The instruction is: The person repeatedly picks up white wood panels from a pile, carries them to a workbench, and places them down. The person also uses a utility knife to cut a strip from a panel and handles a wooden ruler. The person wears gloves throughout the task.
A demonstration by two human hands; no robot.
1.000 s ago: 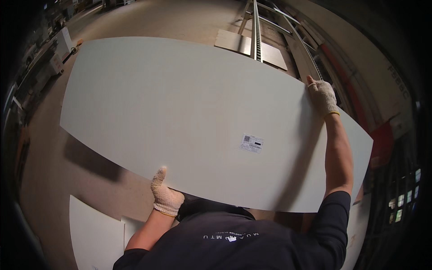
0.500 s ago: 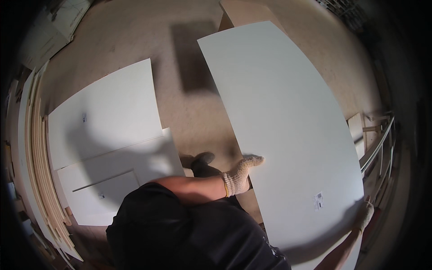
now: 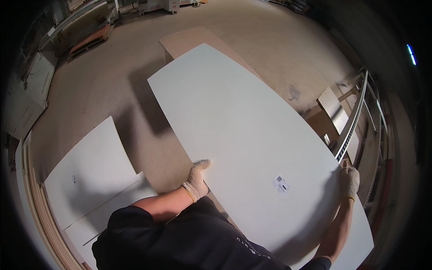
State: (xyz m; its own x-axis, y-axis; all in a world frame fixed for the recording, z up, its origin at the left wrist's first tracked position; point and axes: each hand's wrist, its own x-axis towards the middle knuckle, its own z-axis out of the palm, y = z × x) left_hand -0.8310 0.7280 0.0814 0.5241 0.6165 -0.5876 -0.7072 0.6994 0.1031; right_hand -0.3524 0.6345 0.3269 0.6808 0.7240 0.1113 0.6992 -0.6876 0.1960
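A large white panel [image 3: 234,117] with a small paper label [image 3: 280,184] spans the middle of the view, between my two hands. My left hand [image 3: 196,180], in a cream knitted glove, grips its left edge, thumb on top and fingers hidden beneath. On the opposite edge my gloved right hand [image 3: 349,181] is closed round the rim, its fingers partly out of sight. The panel's far end overlies a tan board or table [image 3: 193,36]; whether the two touch I cannot tell.
White panels [image 3: 94,175] lie to my left, beside a stack of boards on edge [image 3: 42,216]. A metal roller conveyor [image 3: 353,121] runs along the right, close to my right hand. A pallet [image 3: 92,40] and machinery [image 3: 157,5] are at the back.
My view has swung right and up, so more of the far floor shows. Both hands keep hold of the white panel, which now sits more slanted in view.
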